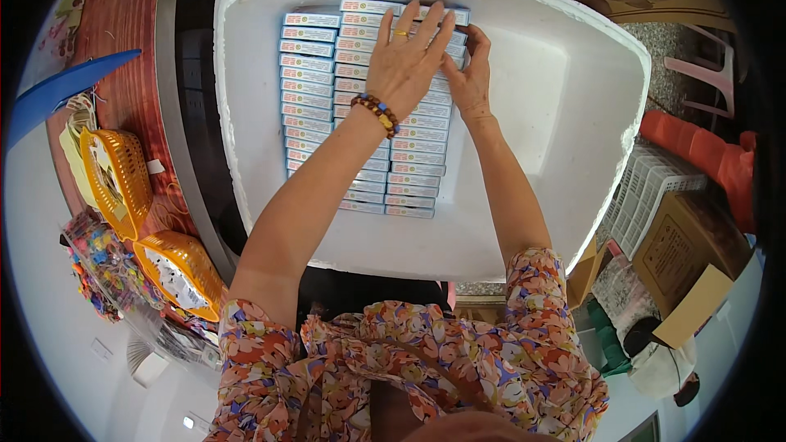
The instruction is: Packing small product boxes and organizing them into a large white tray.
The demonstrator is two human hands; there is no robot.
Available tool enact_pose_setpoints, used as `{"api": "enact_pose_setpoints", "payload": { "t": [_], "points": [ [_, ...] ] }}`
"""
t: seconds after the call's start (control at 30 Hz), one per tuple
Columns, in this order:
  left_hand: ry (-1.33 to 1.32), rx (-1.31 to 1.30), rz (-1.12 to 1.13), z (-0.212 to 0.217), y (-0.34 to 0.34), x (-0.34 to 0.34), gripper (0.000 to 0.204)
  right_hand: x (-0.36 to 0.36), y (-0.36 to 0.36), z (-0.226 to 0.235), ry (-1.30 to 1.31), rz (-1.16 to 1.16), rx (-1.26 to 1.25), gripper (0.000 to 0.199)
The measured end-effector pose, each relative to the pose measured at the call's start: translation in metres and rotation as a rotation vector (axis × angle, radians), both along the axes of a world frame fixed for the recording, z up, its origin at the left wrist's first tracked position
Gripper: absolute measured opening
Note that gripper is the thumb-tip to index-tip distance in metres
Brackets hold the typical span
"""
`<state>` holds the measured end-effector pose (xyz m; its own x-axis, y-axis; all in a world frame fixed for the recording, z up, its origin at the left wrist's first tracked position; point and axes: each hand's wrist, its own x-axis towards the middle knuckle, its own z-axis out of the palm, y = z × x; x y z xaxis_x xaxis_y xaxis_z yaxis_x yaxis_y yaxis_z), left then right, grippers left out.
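Sleeves [385, 360] with an orange and purple flower print fill the near edge, and both bare forearms reach up from them into a white foam box [540, 196], the landmark for everything here. The foam box is wide and shallow (its thick rim is chipped along the near side) and sits over a dark gap.

Inside the foam box, against its left half, small flat cartons [315, 90] in white and blue lie packed edge to edge in three neat columns; the right half of the floor is bare white foam.

At the far end of those columns the left hand [405, 61] lies flat, fingers spread, pressing down on the top cartons; a gold ring and a bead bracelet [377, 113] show on it. The right hand [471, 74] is tucked just beside it, fingers curled against the edge of the right column, though whether it actually grips a carton I cannot tell.

Left of the foam box a reddish wooden counter [123, 24] carries two orange plastic baskets [119, 180], with a blue plastic piece [65, 86] farther up. Right of the foam box stand a white slatted crate [647, 188], cardboard boxes [684, 245] and something red [704, 155]; beyond them, a pink plastic chair [704, 74] on speckled floor.
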<state>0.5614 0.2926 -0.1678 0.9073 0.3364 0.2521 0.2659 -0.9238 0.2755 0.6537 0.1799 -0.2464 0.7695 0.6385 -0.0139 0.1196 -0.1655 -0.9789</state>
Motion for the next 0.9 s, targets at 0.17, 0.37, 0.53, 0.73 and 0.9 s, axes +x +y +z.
{"api": "enact_pose_setpoints", "payload": {
  "t": [0.17,0.37,0.53,0.73,0.9],
  "points": [
    [0.139,-0.033,0.028,0.004,-0.005,0.007,0.062,0.0,-0.002,0.005,-0.018,0.037,-0.04,0.064],
    [0.106,-0.161,0.029,0.01,-0.006,-0.026,0.065,-0.011,0.006,0.015,0.071,-0.028,0.006,0.079],
    [0.323,-0.258,0.142,0.046,-0.03,-0.086,0.07,0.0,0.003,0.008,-0.25,0.061,-0.131,0.089],
    [0.356,-0.549,0.139,0.111,-0.088,-0.177,0.061,-0.004,0.003,0.019,-0.277,0.023,-0.208,0.088],
    [0.283,-0.687,0.273,0.142,-0.12,-0.239,0.055,-0.009,0.005,0.05,-0.749,0.039,-0.286,0.066]
  ]
}}
